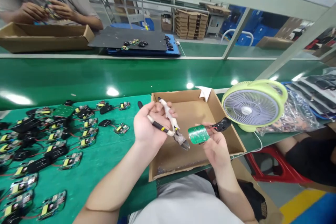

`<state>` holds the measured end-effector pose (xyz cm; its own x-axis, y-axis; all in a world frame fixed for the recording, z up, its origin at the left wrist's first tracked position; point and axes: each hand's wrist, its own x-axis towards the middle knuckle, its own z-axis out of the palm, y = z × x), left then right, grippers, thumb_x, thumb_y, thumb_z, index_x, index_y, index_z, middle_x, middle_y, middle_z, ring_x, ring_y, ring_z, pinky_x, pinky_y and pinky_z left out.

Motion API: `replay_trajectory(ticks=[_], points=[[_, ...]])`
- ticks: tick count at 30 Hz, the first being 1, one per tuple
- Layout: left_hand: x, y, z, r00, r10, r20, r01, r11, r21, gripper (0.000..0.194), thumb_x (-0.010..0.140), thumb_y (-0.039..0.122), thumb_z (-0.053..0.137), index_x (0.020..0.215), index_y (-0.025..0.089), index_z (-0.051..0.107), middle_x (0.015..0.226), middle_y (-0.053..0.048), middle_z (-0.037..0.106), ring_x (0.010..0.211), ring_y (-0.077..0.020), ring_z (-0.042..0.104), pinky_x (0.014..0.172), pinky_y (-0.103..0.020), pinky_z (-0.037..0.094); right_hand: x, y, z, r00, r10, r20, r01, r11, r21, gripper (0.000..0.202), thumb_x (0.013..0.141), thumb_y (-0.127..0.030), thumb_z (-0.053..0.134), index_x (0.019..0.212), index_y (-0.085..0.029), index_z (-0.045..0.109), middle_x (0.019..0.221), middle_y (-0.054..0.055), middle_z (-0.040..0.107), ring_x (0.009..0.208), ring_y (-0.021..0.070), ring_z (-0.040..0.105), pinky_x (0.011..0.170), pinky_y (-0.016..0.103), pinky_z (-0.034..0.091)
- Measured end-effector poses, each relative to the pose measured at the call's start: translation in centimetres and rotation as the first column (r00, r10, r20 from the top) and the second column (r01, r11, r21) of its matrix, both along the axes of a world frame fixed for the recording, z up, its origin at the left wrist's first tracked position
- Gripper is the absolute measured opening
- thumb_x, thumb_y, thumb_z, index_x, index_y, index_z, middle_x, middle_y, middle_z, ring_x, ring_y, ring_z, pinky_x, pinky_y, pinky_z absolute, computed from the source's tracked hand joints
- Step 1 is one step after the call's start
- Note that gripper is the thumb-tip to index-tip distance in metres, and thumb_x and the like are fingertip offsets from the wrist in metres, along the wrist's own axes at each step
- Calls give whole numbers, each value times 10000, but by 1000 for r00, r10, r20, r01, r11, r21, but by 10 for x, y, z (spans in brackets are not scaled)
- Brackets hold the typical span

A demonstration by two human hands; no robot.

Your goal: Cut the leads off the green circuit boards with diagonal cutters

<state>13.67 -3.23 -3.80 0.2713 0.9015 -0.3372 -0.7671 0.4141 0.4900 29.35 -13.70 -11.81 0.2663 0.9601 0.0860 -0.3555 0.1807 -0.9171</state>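
My left hand is closed around a pair of side cutters, their handles spread and the metal jaws pointing down to the right. In my right hand is a green circuit board, gripped by its edge with its solder side facing up. A black plastic part joins the board by thin wires and rests against my right fingers. The cutter tips are just left of the board, apart from it. Both hands are over a shallow cardboard box, with some small clippings along its near edge.
Several circuit boards with black plastic parts lie on the green mat at left. A green fan stands right of the box, beside a plastic bag. Across the bench, a co-worker's hands work above another cardboard box.
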Motion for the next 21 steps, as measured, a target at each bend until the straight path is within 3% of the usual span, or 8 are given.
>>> replay_trajectory(ticks=[3,12,21], points=[[-1,-5,5,991,121,53,-116,989,-86,330,906,259,401,595,159,349,804,-97,514,615,-135,508,559,-259,460,-4,-6,-4,999,-36,20,36,999,3,513,732,-473,882,1128,-266,630,1145,129,762,1002,320,745,859,489,630],[-10,-12,16,936,347,65,-348,937,7,414,945,356,400,585,157,353,788,-89,513,621,-143,517,556,-269,474,-7,-11,1,987,-67,148,47,990,135,422,768,-434,877,1095,-263,673,1131,101,762,953,269,772,705,356,670],[-5,-12,17,936,344,77,-340,939,-61,431,987,408,337,621,183,298,781,-85,521,624,-163,531,542,-299,480,-19,-25,2,946,-137,295,69,971,229,452,839,-281,837,1230,-321,613,1269,92,705,1129,272,726,776,366,683]])
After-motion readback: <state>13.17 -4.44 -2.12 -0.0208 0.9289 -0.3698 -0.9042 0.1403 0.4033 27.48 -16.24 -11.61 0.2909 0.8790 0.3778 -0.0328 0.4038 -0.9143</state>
